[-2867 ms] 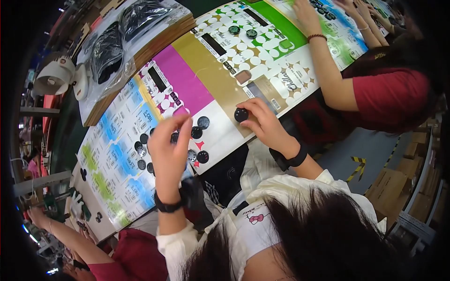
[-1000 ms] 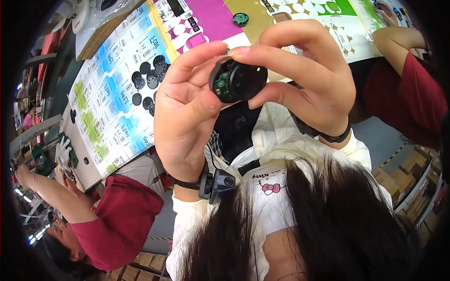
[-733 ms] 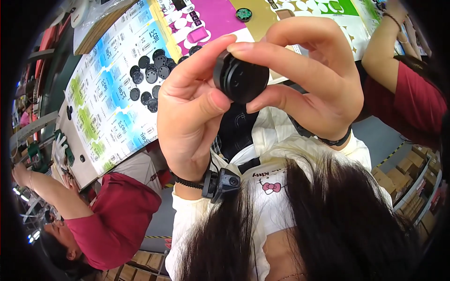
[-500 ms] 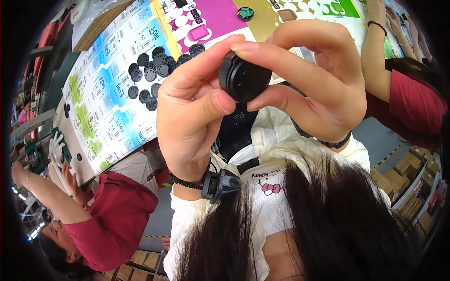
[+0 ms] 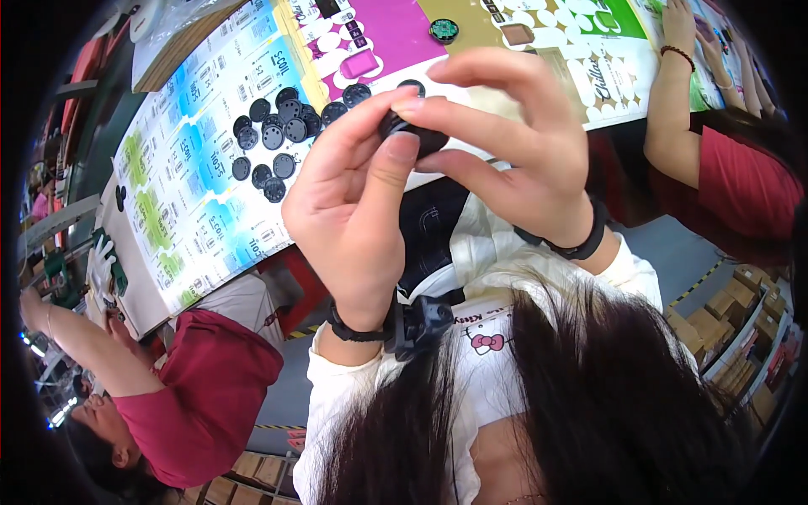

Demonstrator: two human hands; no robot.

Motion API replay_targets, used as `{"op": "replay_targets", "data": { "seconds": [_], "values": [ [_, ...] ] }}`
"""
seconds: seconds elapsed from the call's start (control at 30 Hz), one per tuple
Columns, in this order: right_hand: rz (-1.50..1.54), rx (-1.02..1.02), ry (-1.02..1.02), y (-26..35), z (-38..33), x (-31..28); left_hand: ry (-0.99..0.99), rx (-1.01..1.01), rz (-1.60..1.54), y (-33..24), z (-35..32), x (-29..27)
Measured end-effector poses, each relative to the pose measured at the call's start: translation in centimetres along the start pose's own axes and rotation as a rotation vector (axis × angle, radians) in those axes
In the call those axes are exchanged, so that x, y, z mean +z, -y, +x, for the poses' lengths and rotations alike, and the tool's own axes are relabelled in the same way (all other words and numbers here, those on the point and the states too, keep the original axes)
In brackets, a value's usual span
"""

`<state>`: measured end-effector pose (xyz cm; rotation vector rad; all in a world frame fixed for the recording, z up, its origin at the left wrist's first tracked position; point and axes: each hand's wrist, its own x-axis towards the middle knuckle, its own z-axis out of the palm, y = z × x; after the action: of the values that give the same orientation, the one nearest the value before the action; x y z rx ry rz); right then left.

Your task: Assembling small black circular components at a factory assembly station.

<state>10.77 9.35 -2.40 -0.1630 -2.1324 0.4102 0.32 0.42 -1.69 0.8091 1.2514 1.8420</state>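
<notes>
A small round black plastic cap-like part (image 5: 431,141) is held up in front of me, between both hands. My left hand (image 5: 353,202) pinches its left side, thumb in front and forefinger on top. From the right, my right hand (image 5: 526,147) grips the part between thumb and forefinger, its other fingers raised. Fingertips cover much of the part. Beyond my left hand, several flat black discs with small holes (image 5: 272,136) lie loosely grouped on the printed sheet (image 5: 198,194).
A round green circuit board in a black rim (image 5: 443,31) lies on the table's far side. A wooden-edged board (image 5: 189,42) is at the far left. Co-workers in red shirts sit at left (image 5: 202,396) and right (image 5: 745,181). Cartons (image 5: 707,328) stand on shelving at lower right.
Both hands have come down and a little left with the black part. The part is tilted, and my fingers cover more of it. My right hand has turned.
</notes>
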Motion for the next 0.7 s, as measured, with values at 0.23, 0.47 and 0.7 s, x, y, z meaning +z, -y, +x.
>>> {"op": "replay_targets", "data": {
  "seconds": [0.23,0.47,0.7],
  "values": [
    [0.924,0.917,-0.045,2.0,-1.7,2.6,-0.016,0.193,0.583,0.9,-0.8,-1.2],
    [0.645,0.708,0.523,-2.5,-1.6,4.4,-0.144,-0.205,0.437,1.2,1.0,-8.4],
    [0.014,0.254,0.628,-6.9,1.4,9.2,-0.575,-0.11,1.54,-2.8,4.6,-40.3]
  ]
}}
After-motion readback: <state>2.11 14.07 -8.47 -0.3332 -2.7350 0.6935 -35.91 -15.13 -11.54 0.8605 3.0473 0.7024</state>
